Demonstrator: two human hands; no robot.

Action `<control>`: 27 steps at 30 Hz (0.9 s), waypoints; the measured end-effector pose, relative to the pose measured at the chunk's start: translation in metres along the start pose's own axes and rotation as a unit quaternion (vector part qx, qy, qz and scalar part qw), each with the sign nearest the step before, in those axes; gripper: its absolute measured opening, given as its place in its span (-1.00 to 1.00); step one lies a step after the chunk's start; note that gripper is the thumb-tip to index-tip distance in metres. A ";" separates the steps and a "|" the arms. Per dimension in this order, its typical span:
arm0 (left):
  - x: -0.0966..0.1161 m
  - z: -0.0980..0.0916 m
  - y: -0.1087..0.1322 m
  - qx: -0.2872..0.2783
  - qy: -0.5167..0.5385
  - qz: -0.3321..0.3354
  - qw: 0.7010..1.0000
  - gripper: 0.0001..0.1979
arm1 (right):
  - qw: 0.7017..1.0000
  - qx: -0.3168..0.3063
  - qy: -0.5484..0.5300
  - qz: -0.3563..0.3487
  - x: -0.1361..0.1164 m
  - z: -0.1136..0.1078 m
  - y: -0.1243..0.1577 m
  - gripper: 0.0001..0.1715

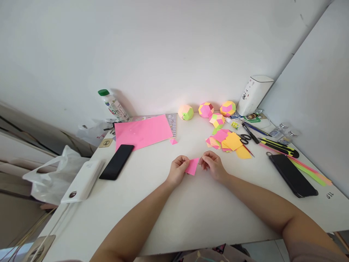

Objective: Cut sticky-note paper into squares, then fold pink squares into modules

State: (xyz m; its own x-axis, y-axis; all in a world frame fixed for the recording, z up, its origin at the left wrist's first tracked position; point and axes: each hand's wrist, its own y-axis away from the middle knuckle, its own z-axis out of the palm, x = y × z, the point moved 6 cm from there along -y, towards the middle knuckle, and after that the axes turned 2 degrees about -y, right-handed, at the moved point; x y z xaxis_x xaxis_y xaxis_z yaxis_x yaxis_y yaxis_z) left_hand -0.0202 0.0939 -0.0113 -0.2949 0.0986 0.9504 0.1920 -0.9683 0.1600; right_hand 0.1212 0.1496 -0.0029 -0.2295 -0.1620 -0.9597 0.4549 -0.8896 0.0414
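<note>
Near the middle of the white table, my left hand (179, 168) pinches a small pink paper piece (192, 166) by its left side. Just right of that piece is my right hand (213, 164), its fingers curled with thumb and forefinger close together; whether anything is between them is too small to tell. Beyond my right hand lies a pile of pink, yellow and orange paper pieces (232, 141). Several multicoloured paper balls (206, 110) stand along the wall. A small folded pink piece (173, 141) lies beside the large pink sheet (144, 131).
Black scissors (245, 139), a glue stick (232, 123), pens and a cutter (280, 147) lie at the right, with a black pouch (293, 175). At the left are a phone (116, 162), a white power bank (82, 182) and a green-capped bottle (113, 105).
</note>
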 end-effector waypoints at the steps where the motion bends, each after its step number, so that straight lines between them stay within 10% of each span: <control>1: 0.000 0.000 -0.001 0.003 0.006 -0.001 1.000 -0.74 | 1.000 -0.002 -0.012 0.000 0.000 0.000 -0.001 -0.77; 9: -0.001 0.005 0.003 -0.033 -0.056 0.011 0.998 -0.74 | 0.989 -0.099 0.110 -0.008 0.002 0.013 0.005 -0.71; 27: 0.001 0.007 0.005 -0.043 -0.092 0.013 0.995 -0.77 | 0.990 -0.075 0.119 -0.014 0.000 0.011 0.007 -0.74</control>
State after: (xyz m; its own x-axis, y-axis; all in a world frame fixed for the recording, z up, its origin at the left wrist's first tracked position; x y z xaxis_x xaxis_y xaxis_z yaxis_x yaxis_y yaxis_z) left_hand -0.0132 0.0913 -0.0074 -0.1132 0.1051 0.9880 0.1137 -0.9865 0.1180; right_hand 0.1147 0.1384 0.0007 -0.0425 -0.0174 -0.9989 0.5777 -0.8162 -0.0104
